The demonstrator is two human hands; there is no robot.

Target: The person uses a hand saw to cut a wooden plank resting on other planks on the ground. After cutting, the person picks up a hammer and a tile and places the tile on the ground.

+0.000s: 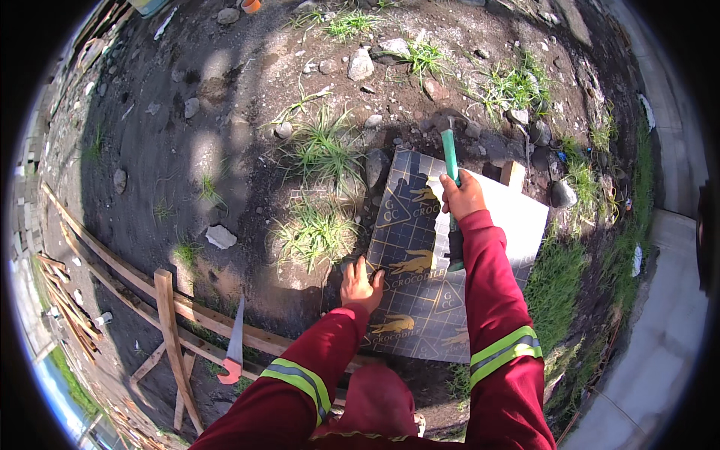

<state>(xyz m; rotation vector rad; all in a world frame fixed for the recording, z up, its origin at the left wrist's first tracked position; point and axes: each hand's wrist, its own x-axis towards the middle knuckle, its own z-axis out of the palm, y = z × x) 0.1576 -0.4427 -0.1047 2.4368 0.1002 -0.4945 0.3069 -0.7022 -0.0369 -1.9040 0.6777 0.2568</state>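
Observation:
A dark printed panel (pixel 412 240) with a yellow grid and animal figures lies in front of me, its upper right washed out by sunlight. My right hand (pixel 465 195) is closed around a green-handled hammer (pixel 450 150) above the panel. The hammer's far end blends into the soil, so its head is hard to make out. At the panel's left edge rests my left hand (pixel 362 289), fingers apart, with no object visible in it. A short wooden block (pixel 513 176) sticks out past the panel's far edge.
Long wooden boards (pixel 202 319) with upright stakes (pixel 171 322) run along the left. A handsaw (pixel 235 349) with a red handle leans by them. Rocks (pixel 361 65) and grass tufts (pixel 322 154) dot the soil. A concrete strip (pixel 652 300) borders the right.

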